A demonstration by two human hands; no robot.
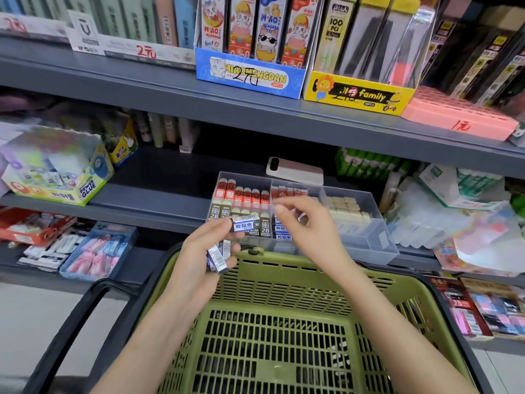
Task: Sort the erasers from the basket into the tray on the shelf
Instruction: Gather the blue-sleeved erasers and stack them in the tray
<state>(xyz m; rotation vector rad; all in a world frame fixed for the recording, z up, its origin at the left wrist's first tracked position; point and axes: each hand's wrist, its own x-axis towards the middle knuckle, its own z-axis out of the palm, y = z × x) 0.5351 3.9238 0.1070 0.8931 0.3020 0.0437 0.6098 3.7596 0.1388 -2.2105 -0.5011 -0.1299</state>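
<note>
- The erasers look like small, light blocks in printed paper sleeves. I judge them stiff enough for a firm pinch, though a glossy sleeve may slide on the rubber.
- I would take each one across its long sides, near the middle, so that the sleeve and the block move together.
- My left hand is curled round a small bundle of them against the palm. Its thumb and fingertips pinch the top eraser and hold it out flat above the far rim of the basket.
- My right hand hovers over the middle compartment of the tray, just beside the top eraser but not touching it. The fingers are loosely bent, with thumb and forefinger apart. It seems to hold nothing, though blur hides the fingertips.
- The tray sits on the shelf, just behind the basket. The blue sleeves standing in the front of its middle compartment match the top eraser, so I judge that to be the slot for it.
- I see no loose erasers on the basket's mesh floor. One pale patch low down is too unclear to name.
</note>
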